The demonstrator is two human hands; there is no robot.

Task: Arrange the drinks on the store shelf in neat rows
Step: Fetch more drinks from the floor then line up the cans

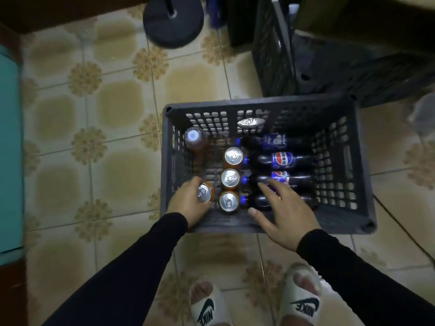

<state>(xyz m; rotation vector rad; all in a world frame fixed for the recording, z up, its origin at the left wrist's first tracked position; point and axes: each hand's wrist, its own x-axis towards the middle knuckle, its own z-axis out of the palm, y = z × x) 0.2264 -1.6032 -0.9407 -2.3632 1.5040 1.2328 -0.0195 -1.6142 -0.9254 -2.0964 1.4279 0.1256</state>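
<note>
From the head view, a dark plastic crate (pixel 263 107) stood on the tiled floor (pixel 113 114), holding three upright orange cans (pixel 230 177) in a column, an upright capped bottle (pixel 194 140) in its far left corner, and cola bottles (pixel 280 158) lying on their sides to the right. The left hand (pixel 190 203) had its fingers curled round a fourth orange can (pixel 205 192) at the crate's near left. The right hand (pixel 282 208) hovered with fingers spread and relaxed over the nearest cola bottles, gripping nothing.

We look down into a crate (pixel 266 107) on the floor (pixel 94 137). Inside, cola bottles (pixel 280 158) lie at right, three cans (pixel 231 177) stand left of them, a capped bottle (pixel 194 140) behind. Our left hand (pixel 190 203) holds a fourth can (pixel 205 192); our right hand (pixel 284 210) is above the nearest bottle.
</note>
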